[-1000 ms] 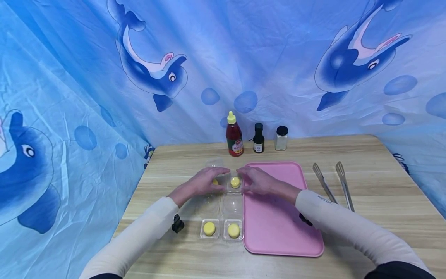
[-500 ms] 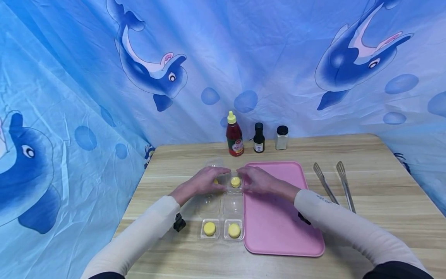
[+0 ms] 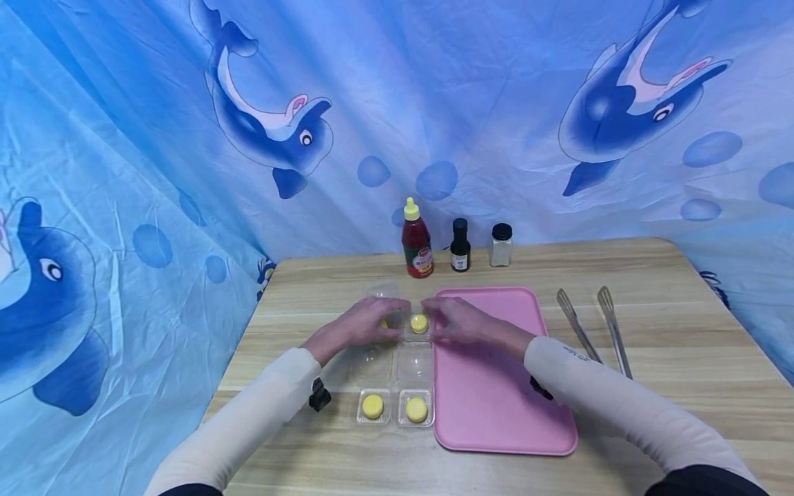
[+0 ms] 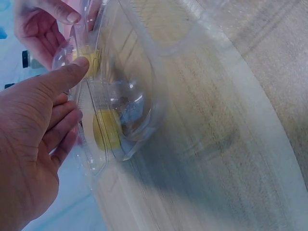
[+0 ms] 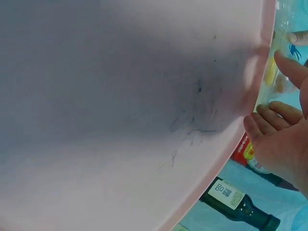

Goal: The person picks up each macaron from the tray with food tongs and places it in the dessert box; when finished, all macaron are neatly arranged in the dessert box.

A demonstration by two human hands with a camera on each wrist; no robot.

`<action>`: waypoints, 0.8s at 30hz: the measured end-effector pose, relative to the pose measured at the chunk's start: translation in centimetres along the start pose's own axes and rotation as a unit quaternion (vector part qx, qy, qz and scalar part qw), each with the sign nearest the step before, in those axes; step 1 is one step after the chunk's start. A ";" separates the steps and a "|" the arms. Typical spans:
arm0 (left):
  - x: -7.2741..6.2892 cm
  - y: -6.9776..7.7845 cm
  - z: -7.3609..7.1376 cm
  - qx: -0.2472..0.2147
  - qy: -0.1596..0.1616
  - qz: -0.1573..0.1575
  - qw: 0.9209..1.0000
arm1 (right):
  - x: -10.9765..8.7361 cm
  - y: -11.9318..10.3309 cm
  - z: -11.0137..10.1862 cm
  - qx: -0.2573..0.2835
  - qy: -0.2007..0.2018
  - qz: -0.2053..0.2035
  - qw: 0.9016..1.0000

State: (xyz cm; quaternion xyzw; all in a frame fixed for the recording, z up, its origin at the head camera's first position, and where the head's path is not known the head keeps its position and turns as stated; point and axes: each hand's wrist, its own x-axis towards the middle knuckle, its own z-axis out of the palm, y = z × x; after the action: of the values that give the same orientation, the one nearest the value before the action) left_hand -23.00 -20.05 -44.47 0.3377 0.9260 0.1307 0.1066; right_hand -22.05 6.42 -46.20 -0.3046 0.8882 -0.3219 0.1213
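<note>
A clear plastic pastry box [image 3: 409,333] holding a round yellow pastry [image 3: 419,324] lies between my hands on the wooden table. My left hand [image 3: 371,321] grips its left side, thumb near and fingers far. My right hand [image 3: 462,321] holds the right side the same way, above the edge of the pink tray [image 3: 496,413]. In the left wrist view, the left thumb [image 4: 79,63] touches the plastic edge. A second yellow pastry [image 3: 384,323] shows partly behind my left hand. Closer to me, two clear boxes stand with lids laid back, each with a yellow pastry [image 3: 373,406].
Behind the boxes stand a red sauce bottle [image 3: 418,244], a small dark bottle [image 3: 460,249] and a black-capped jar [image 3: 501,246]. Metal tongs [image 3: 611,327] lie right of the tray. A blue dolphin-print curtain [image 3: 484,124] hangs around the table.
</note>
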 end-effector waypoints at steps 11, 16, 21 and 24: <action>-0.4 -0.8 -2.8 -0.044 0.038 -0.011 0.998 | 0.5 -0.3 -2.1 0.046 0.033 0.000 0.998; -0.7 -2.4 -4.4 -0.063 0.072 -0.038 0.995 | 1.3 -0.4 -2.3 0.062 0.042 -0.004 0.997; -1.2 -4.1 -5.4 -0.082 0.084 -0.080 0.990 | 2.5 -0.5 -1.9 0.087 0.037 0.001 0.996; -1.5 -5.1 -5.5 -0.099 0.083 -0.104 0.986 | 3.4 -0.6 -1.5 0.094 0.040 0.006 0.995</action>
State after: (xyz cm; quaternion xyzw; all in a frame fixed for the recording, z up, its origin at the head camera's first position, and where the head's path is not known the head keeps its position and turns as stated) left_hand -26.56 -25.72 -40.74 0.2158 0.9441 0.2376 0.0751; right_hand -25.07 4.67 -44.68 -0.2737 0.8597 -0.4155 0.1155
